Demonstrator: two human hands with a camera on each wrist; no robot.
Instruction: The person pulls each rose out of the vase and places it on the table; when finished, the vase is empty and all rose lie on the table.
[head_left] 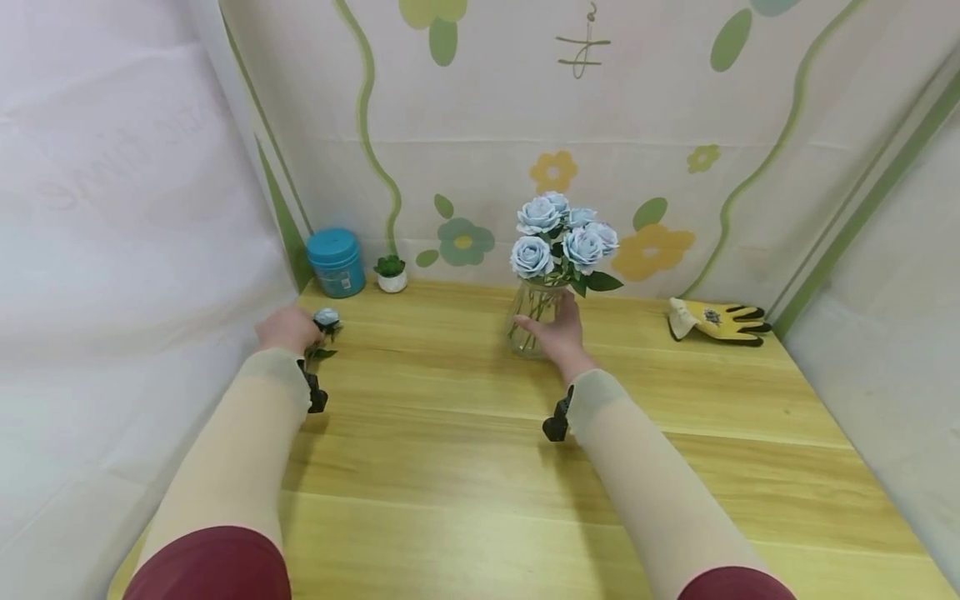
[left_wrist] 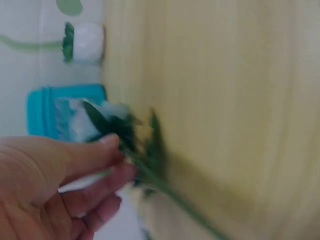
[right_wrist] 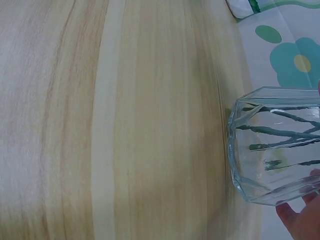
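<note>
My left hand is at the left of the table, pinching the green stem of a single light-blue rose. In the left wrist view, thumb and fingertips meet on the stem just below the leaves, and the bloom is blurred. A clear glass vase stands upright near the back wall, holding several light-blue roses. Around its right side my right hand grips the glass, thumb in front. Stems show through the faceted vase wall in the right wrist view, where most of that hand is cut off.
Beyond my left hand stands a blue lidded tub, with a small potted succulent to its right. A yellow and black work glove lies at the back right. Fabric walls border the wooden table behind and at the sides.
</note>
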